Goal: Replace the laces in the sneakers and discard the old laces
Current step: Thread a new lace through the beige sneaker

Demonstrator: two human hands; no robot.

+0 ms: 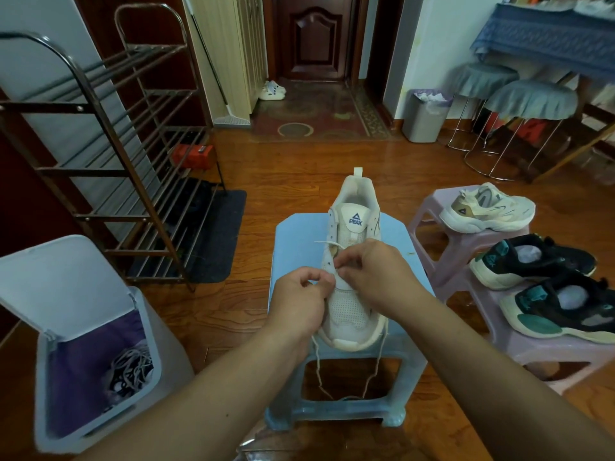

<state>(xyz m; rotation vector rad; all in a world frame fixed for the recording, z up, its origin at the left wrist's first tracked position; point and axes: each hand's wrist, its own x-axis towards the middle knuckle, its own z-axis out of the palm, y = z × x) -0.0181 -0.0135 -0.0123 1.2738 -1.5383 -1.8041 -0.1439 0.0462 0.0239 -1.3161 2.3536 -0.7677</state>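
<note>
Hands: left hand (301,299) and right hand (372,276) pinch lace (327,243) | bin (100,344) left | black sneakers (532,264) right

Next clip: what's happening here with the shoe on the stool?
A person is lacing a white sneaker that sits on a blue stool. The left hand and the right hand each pinch the cream lace at the lower eyelets, and its two ends hang off the stool's front edge. Old laces lie in the open bin on the left. Three more sneakers wait on the pink stools to the right.
</note>
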